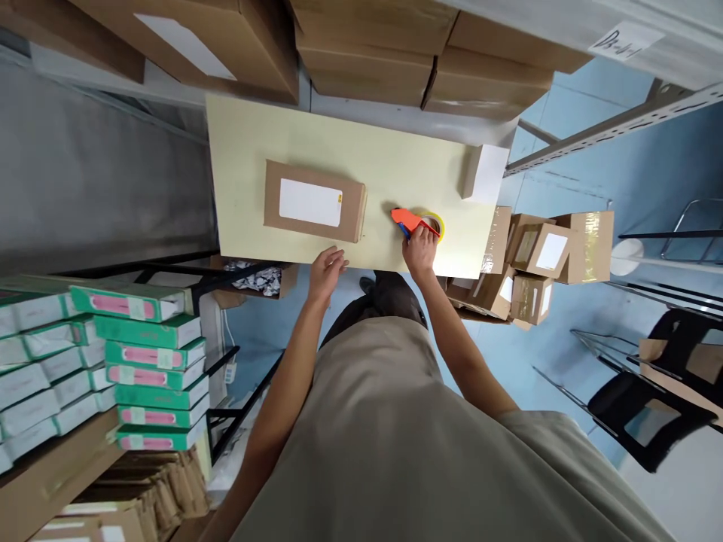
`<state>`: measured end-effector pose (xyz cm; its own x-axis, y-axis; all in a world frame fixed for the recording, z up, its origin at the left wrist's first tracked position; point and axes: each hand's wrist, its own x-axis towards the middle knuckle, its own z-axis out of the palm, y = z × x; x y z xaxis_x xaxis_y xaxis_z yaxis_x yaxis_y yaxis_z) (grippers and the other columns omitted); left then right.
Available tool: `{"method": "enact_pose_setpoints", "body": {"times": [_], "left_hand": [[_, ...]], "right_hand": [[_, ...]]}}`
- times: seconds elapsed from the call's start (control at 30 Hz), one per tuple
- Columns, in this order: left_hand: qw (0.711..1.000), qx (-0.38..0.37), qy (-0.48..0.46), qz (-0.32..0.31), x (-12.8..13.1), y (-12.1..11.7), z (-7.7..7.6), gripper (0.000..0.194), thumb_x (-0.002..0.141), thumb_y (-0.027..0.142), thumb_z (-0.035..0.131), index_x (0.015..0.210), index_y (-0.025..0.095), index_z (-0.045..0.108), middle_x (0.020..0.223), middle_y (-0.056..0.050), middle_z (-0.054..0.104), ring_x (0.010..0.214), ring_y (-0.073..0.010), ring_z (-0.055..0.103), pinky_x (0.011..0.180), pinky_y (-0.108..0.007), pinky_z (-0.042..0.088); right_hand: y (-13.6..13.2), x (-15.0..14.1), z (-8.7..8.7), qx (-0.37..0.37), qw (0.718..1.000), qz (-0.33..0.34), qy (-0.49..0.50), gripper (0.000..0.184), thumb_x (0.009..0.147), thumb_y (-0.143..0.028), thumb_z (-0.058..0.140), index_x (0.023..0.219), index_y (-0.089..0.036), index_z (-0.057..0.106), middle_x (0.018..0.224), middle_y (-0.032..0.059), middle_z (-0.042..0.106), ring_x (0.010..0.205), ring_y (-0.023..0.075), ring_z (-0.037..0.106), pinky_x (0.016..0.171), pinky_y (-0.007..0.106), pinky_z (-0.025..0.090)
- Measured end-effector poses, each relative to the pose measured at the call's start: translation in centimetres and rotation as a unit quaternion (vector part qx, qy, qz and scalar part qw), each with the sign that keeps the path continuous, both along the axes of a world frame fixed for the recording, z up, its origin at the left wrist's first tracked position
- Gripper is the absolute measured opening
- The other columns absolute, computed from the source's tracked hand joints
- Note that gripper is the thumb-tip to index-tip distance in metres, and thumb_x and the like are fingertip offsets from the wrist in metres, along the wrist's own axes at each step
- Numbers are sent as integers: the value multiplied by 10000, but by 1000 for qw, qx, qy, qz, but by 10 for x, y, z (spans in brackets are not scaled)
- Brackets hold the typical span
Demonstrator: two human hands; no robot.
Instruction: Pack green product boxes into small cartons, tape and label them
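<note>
An orange tape dispenser (407, 220) with a blue part and a yellow-rimmed roll of tape (440, 224) lies on the pale yellow tabletop (384, 165). My right hand (421, 250) has its fingers closed around the dispenser's near side. To the left is a brown cardboard box (272, 194) with a white label on its upper face. My left hand (327, 272) is at the table's front edge, just below the box and apart from it. Its fingers are loosely bent, with nothing in them.
A small white box (486, 172) stands at the table's right end. Large cartons (367, 71) sit on the shelf behind. Right of the table, taped parcels (542, 252) are piled up. Green-and-white boxes (158, 335) are stacked at left; black chairs (638, 410) stand far right.
</note>
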<state>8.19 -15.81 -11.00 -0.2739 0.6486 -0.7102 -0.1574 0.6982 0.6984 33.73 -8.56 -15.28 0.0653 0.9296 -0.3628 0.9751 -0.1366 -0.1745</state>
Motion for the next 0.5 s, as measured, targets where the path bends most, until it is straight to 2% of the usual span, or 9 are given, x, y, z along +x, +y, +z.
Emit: {"method": "enact_pose_setpoints", "body": {"times": [0.1,0.17,0.27,0.33,0.4,0.47,0.5], "left_hand": [[999,33,-29,-22,18,-25,-2,489,861,442,819,1276,205,720,1350,-165,801,1056,-244,814,970,-399,651],[997,49,-47,-25,30,-42,-4,494,863,464,818,1273,203,726,1341,-168,806,1059,-246,813,986,-412,650],[995,60,-67,-33,47,-65,-7,483,874,503,821,1250,209,743,1309,-159,822,1057,-250,813,992,-423,650],[993,73,-75,-49,59,-78,-7,480,875,548,827,1210,212,758,1234,-140,839,1042,-248,808,982,-415,647],[990,90,-79,-75,69,-90,-4,482,855,587,842,1145,209,767,1129,-116,846,1002,-243,798,958,-400,644],[986,106,-77,-101,75,-101,1,476,844,601,845,1093,204,764,1054,-94,838,938,-234,786,913,-386,642],[985,110,-75,-114,77,-106,3,470,846,602,840,1080,202,761,1031,-86,832,902,-228,779,884,-380,642]], "right_hand": [[-2,2,2,-19,1000,-15,8,322,1092,-225,574,1344,-29,612,1298,327,738,1280,411,701,1190,594,488],[-10,7,7,-37,998,-25,42,335,1099,-305,622,1325,-58,614,1220,297,762,1217,417,728,1138,603,530],[-36,13,21,-59,978,-59,192,471,1059,-583,714,1227,-149,640,1079,204,781,1074,378,752,992,538,612],[-63,12,35,-87,923,-102,361,596,981,-777,727,1130,-204,659,985,127,776,967,311,748,892,445,633],[-94,6,49,-128,838,-161,506,667,894,-875,739,1030,-225,673,897,62,752,861,240,720,820,368,625],[-123,-3,59,-155,768,-227,578,678,811,-878,803,947,-228,672,839,17,717,779,187,673,773,323,605],[-135,-8,62,-164,745,-257,593,676,771,-863,842,920,-226,669,820,0,700,750,168,650,758,309,596]]}}
